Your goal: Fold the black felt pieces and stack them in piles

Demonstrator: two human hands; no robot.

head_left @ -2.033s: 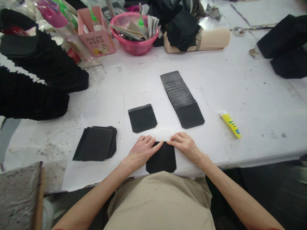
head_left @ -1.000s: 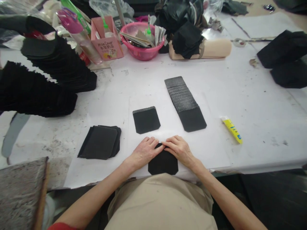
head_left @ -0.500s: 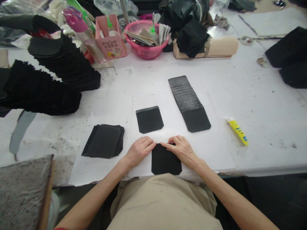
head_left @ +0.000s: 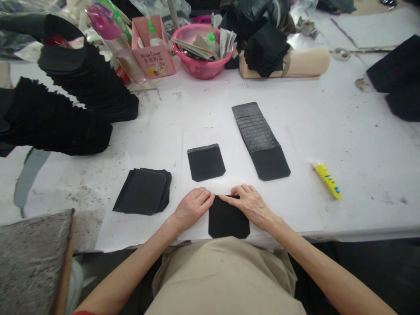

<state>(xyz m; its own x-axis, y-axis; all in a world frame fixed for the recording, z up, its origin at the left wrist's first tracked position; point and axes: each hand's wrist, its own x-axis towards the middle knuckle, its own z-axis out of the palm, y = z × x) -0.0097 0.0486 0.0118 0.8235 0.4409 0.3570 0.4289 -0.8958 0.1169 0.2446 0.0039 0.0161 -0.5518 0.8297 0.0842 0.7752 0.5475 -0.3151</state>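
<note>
A black cut piece (head_left: 229, 218) with clipped lower corners lies at the table's near edge, right in front of me. My left hand (head_left: 193, 205) rests with curled fingers at its top left corner. My right hand (head_left: 250, 204) lies over its top right part, fingertips pressed along the top edge. Just beyond, a single black piece with a grey top strip (head_left: 206, 162) lies flat. A fanned row of like pieces (head_left: 260, 139) runs back to the right of it.
A small pile of black pieces (head_left: 142, 197) lies at the left and a yellow glue tube (head_left: 326, 180) at the right. Tall black stacks (head_left: 65, 109) fill the far left. A pink bowl (head_left: 201, 65), pink box (head_left: 153, 54) and beige roll (head_left: 295, 63) line the back.
My hands have drawn slightly apart along the piece's top edge, the left sliding to the corner. More of the black piece shows and it lies squarer to me.
</note>
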